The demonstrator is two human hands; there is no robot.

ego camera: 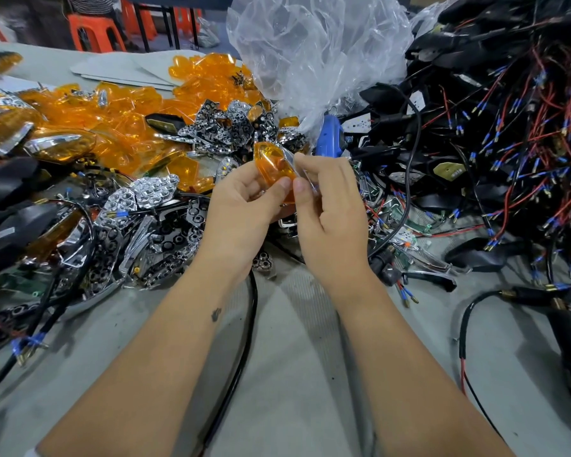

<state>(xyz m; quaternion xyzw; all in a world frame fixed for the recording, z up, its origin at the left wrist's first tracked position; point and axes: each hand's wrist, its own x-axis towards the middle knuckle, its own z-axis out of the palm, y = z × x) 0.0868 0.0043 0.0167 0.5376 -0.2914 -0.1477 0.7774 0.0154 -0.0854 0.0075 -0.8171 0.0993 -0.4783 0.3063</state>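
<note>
Left hand [244, 199] grips amber lens [271, 168] at centre, above the table [297, 341]. Right hand [330, 206] pinches clear film [292, 166] on the lens's right edge, thumbs touching.

bare mat [297, 341] near, reflector pile [152, 219] left, wire tangle [508, 143] right

Grey bench [294, 357] w/ orange lenses [119, 133] left, chrome reflectors [155, 189] mid, wired blk housings [478, 255] right, clear bag [317, 51] at back.
</note>
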